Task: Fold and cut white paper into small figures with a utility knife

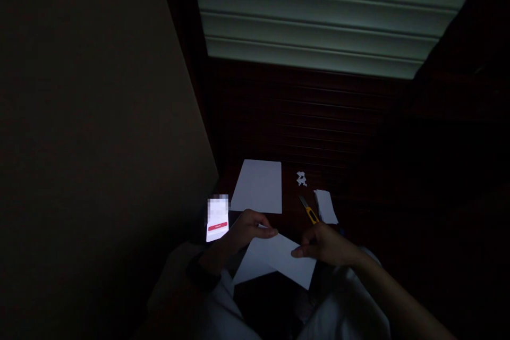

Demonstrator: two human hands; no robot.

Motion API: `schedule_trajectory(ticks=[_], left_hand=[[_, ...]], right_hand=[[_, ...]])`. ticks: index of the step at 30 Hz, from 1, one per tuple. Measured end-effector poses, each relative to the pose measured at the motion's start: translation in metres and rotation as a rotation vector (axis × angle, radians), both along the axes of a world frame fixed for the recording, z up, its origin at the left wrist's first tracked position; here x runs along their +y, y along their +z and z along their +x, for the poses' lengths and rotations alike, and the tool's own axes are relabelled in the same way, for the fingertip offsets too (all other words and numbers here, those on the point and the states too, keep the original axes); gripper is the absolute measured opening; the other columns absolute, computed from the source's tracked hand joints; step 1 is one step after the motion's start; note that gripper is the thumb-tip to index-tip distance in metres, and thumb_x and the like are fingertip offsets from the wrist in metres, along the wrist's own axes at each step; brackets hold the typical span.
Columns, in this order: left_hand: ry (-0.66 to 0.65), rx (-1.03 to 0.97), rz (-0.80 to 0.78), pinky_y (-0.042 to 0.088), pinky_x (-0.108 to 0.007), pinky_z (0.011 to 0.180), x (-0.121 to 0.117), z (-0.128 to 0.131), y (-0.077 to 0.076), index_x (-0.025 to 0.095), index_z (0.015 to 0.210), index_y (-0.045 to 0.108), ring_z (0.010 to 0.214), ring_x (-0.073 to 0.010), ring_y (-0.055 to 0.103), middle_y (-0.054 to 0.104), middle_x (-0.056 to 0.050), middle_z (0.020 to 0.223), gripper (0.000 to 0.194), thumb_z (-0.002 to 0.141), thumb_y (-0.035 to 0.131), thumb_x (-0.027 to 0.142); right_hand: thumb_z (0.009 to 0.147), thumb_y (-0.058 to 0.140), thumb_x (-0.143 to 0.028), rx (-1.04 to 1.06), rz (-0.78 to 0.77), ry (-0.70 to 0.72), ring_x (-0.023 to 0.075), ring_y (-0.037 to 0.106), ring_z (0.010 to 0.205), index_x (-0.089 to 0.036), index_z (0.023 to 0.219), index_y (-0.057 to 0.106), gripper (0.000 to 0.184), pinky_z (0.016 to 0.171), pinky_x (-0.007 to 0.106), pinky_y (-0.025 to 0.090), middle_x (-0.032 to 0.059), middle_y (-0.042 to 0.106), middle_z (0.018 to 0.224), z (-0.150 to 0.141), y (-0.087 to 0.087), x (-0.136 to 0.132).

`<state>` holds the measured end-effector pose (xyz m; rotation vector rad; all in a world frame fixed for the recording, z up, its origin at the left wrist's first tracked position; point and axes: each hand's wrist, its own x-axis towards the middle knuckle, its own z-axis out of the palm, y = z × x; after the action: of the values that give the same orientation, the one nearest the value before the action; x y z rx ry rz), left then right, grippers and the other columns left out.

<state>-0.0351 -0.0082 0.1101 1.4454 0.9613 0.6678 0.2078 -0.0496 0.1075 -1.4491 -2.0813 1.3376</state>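
Above my lap, both hands grip a white sheet of paper (279,255) that is folded over, with one flap angled off to the lower left. My left hand (255,226) pinches its upper left edge between thumb and fingers. At the right side of the paper, my right hand (319,247) holds on with the thumb on top; the fingers beneath are hidden. A yellow utility knife (309,211) lies just beyond my right hand, its blade pointing away to the upper left.
A white stack or sheet of paper (258,186) lies on the dark table. Small paper scraps (302,179) and a pile of narrow paper pieces (326,207) are to its right. A lit phone (217,219) stands at the left, near the wall (119,90). Louvred panels (319,16) rise behind.
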Motion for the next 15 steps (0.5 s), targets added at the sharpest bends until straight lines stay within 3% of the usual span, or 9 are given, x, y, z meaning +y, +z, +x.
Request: schedule_trajectory(ticks=[4, 10, 15], left_hand=[[-0.026, 0.039, 0.018, 0.039, -0.022, 0.055, 0.002, -0.002, -0.002, 0.013, 0.06, 0.068, 0.057, -0.0134, 0.056, 0.063, -0.002, 0.058, 0.021, 0.062, 0.073, 0.033], [-0.296, 0.182, 0.205, 0.041, -0.022, 0.058, -0.007, 0.009, 0.009, 0.017, 0.082, 0.073, 0.068, -0.0175, 0.062, 0.071, -0.005, 0.077, 0.028, 0.067, 0.068, 0.04], [-0.296, 0.327, 0.313, 0.036, -0.021, 0.052, -0.015, 0.021, 0.012, 0.018, 0.076, 0.074, 0.058, -0.0145, 0.059, 0.07, -0.003, 0.067, 0.022, 0.07, 0.065, 0.037]], right_hand=[[0.067, 0.063, -0.058, -0.004, 0.019, 0.022, 0.0072, 0.033, 0.046, -0.014, 0.059, 0.061, 0.045, 0.042, 0.02, 0.025, -0.0054, 0.042, 0.05, 0.002, 0.003, -0.001], [0.068, 0.063, -0.056, -0.058, 0.084, 0.106, 0.0068, 0.033, 0.046, -0.014, 0.061, 0.063, 0.043, 0.041, 0.019, 0.023, -0.0053, 0.043, 0.049, 0.0, 0.01, -0.002], [0.068, 0.064, -0.056, -0.092, 0.164, 0.16, 0.0063, 0.032, 0.044, -0.013, 0.058, 0.063, 0.044, 0.04, 0.019, 0.02, -0.0055, 0.041, 0.047, -0.003, 0.016, -0.002]])
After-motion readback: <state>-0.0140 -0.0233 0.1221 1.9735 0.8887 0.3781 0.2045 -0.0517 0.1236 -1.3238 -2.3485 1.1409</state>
